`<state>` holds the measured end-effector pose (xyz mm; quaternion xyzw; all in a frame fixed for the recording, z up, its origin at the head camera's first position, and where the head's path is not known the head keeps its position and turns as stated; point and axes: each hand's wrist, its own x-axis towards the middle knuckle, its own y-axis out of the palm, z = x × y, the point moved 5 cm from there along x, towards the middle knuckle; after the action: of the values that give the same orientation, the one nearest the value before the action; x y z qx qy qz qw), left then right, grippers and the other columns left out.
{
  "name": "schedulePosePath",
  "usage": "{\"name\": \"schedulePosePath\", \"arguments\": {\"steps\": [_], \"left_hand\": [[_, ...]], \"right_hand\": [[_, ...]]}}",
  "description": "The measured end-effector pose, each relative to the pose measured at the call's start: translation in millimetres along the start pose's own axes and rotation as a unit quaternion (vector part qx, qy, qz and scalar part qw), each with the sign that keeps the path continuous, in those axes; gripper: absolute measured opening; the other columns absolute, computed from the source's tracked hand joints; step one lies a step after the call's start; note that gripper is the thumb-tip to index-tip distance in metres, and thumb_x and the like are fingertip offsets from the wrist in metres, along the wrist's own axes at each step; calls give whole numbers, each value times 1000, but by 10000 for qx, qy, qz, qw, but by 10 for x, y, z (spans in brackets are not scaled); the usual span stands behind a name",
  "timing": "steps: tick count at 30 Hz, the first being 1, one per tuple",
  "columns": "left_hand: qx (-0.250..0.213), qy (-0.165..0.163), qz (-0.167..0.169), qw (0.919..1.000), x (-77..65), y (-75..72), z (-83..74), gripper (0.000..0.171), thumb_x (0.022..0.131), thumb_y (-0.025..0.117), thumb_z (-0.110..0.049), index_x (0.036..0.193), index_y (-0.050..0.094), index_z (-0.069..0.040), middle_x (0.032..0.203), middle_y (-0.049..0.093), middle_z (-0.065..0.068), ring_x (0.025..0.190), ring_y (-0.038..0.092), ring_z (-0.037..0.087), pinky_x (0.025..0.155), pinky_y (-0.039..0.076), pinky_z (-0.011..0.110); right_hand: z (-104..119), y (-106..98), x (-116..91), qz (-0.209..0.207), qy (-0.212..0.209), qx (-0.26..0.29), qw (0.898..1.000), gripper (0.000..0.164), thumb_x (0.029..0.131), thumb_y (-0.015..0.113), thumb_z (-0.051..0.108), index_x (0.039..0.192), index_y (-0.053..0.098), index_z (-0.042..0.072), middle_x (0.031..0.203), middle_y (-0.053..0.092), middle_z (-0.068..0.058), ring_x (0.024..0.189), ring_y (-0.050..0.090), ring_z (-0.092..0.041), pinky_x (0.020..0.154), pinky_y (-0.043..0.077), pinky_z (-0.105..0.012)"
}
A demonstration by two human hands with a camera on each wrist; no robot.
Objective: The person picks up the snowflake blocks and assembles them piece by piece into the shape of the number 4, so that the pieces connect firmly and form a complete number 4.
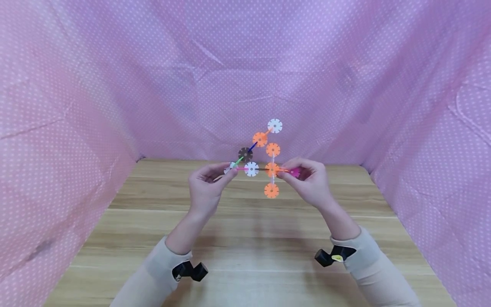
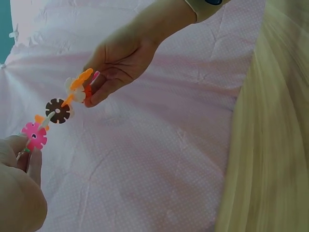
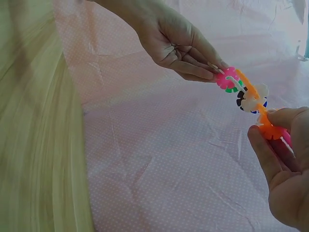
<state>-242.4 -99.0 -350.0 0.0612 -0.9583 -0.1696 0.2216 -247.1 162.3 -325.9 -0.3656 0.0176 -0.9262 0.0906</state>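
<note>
A chain of interlocking notched plastic discs is held up between the two hands, over the far part of the table. My left hand (image 1: 204,184) pinches its left end by a white disc (image 1: 228,169). At the opposite end, my right hand (image 1: 313,181) grips around an edge-on orange disc and a pink disc (image 1: 294,172). Between them are a white disc (image 1: 251,169) and an orange disc (image 1: 272,169), with further orange discs above and below the latter. A slanting branch rises through a dark brown disc (image 1: 245,154) to a white disc (image 1: 274,125). Fingers partly hide both ends.
The wood-grain table (image 1: 245,264) stretches beneath the hands. Pink cloth with white dots (image 1: 245,85) hangs behind it and along both sides. Black wrist devices sit on the left sleeve (image 1: 149,268) and the right sleeve (image 1: 383,268).
</note>
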Motion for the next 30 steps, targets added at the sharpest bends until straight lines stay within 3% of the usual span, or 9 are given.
{"name": "schedulePosePath", "arguments": {"steps": [4, 8, 11, 15, 18, 21, 30], "left_hand": [[207, -148, -81, 9996, 6, -34, 94, 22, 80, 84, 15, 100, 77, 15, 82, 81, -11, 74, 74, 2, 70, 68, 16], [486, -299, -58, 9984, -7, -62, 197, 26, 80, 87, 9, 103, 76, 16, 83, 81, -12, 75, 75, 2, 71, 68, 18], [790, -420, -49, 9960, -40, -111, 286, 24, 80, 90, 3, 101, 80, 10, 83, 82, -10, 76, 76, 4, 71, 69, 20], [1097, -693, -37, 9915, -120, -209, 452, 24, 79, 93, -3, 98, 82, 4, 86, 83, -1, 74, 76, 6, 70, 69, 21], [1339, -946, 52, 9865, -179, -263, 602, 25, 78, 95, -6, 98, 83, 2, 90, 83, 6, 74, 75, 6, 68, 68, 20], [1561, -1208, 131, 9802, -232, -339, 739, 26, 77, 95, -9, 99, 84, -1, 93, 83, 10, 75, 75, 6, 66, 66, 17], [2162, -1574, 333, 9630, -225, -572, 1065, 25, 78, 96, -16, 97, 85, -4, 94, 83, 13, 77, 75, 8, 66, 64, 17]], "right_hand": [[-73, 7, -13, 22, 192, -171, 9997, 17, 84, 76, -18, 89, 78, -1, 92, 81, 6, 63, 61, 1, 46, 47, -10], [-158, 25, -60, 255, 525, -377, 9976, 9, 85, 75, -17, 92, 70, -14, 93, 79, 2, 70, 68, -1, 54, 58, -11], [-217, 43, -119, 436, 899, -810, 9917, 9, 87, 76, -13, 93, 70, -10, 90, 75, -3, 71, 67, -3, 56, 59, -13], [-305, 60, -244, 653, 1422, -1559, 9753, 8, 90, 80, -4, 95, 75, 1, 89, 75, -5, 73, 66, -6, 62, 61, -15], [-394, 51, -339, 850, 1506, -2122, 9618, 6, 90, 83, 2, 94, 79, 5, 86, 74, -5, 77, 64, -9, 69, 61, -19], [-505, 82, -424, 1144, 1502, -2516, 9492, 6, 89, 84, 6, 92, 81, 9, 84, 74, -1, 75, 61, -9, 66, 57, -20], [-837, 211, -498, 1775, 1905, -2722, 9264, 5, 87, 86, 7, 90, 82, 10, 89, 78, -2, 75, 66, -6, 68, 65, -22]]}}
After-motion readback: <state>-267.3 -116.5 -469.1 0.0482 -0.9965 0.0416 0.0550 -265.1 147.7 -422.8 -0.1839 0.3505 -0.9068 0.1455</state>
